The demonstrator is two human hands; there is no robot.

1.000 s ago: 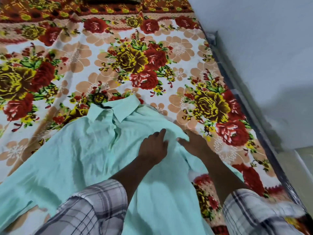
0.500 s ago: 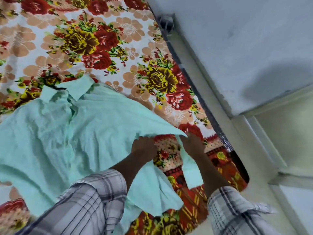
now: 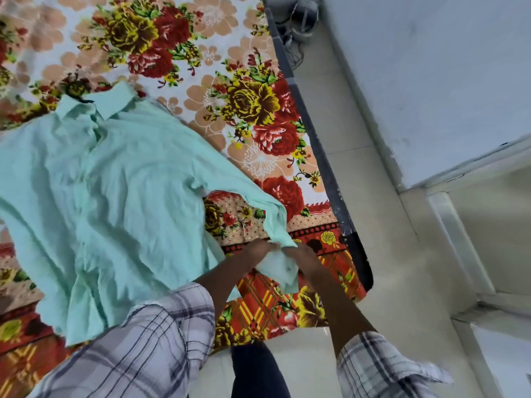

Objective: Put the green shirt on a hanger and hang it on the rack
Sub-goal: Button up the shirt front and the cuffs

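Observation:
The pale green shirt [image 3: 109,191] lies spread flat on a flowered bed sheet [image 3: 230,90], collar toward the far side. A dark bit of a hanger shows at the collar [image 3: 86,99]. One sleeve runs down to the bed's near right corner. There my left hand [image 3: 255,249] and my right hand [image 3: 301,254] both grip the sleeve's cuff end [image 3: 280,265], side by side, with cloth bunched between them. No rack is in view.
The bed's dark edge [image 3: 324,173] runs along a tiled floor strip [image 3: 373,225] beside a pale wall [image 3: 431,81]. Cables and a small object lie on the floor at the top [image 3: 301,21]. A white door frame [image 3: 459,239] stands at right.
Both hands have slid down the sleeve from the shoulder area to the cuff, and now grip it. My view has swung right toward the floor and wall.

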